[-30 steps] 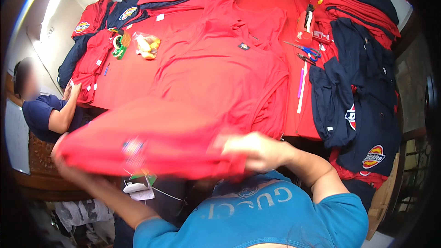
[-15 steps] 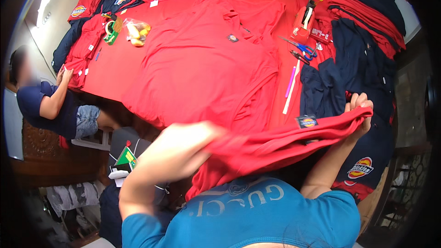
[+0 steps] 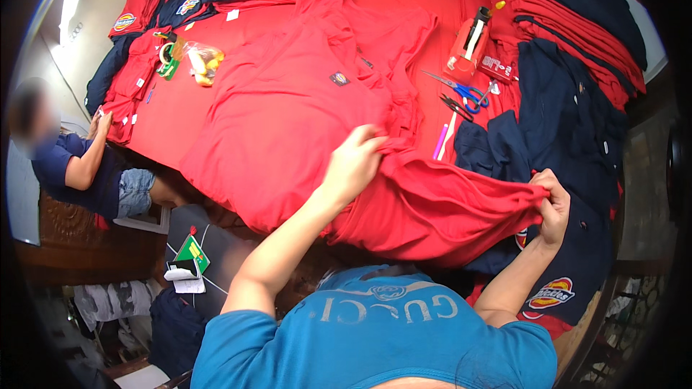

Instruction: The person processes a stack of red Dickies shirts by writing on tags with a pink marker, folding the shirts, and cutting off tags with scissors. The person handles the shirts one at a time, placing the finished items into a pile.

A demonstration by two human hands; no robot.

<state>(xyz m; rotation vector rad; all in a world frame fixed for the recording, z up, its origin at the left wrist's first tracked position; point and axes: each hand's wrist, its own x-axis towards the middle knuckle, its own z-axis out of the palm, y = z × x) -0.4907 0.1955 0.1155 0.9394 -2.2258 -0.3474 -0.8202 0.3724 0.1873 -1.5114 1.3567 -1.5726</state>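
Note:
A red shirt [image 3: 447, 209] hangs stretched between my two hands at the near edge of the table. My left hand [image 3: 353, 164] is closed on one part of it, above the spread pile of red shirts [image 3: 274, 130]. My right hand [image 3: 553, 205] grips the other end in a fist, over navy garments. The held cloth falls in loose folds towards my body. On the pile, a shirt with a small dark label [image 3: 339, 79] lies flat.
Beyond my right hand lie blue-handled scissors [image 3: 468, 94], dark snips [image 3: 455, 108], a pink pen [image 3: 440, 142] and a red tape dispenser [image 3: 467, 47]. Navy garments [image 3: 555, 115] and folded stacks [image 3: 577, 21] line the right. At left, a co-worker [image 3: 76, 158] handles red garments.
My left hand has moved up and right, over the pile. My right hand has dropped slightly and moved left. The shirt's small label has gone out of sight.

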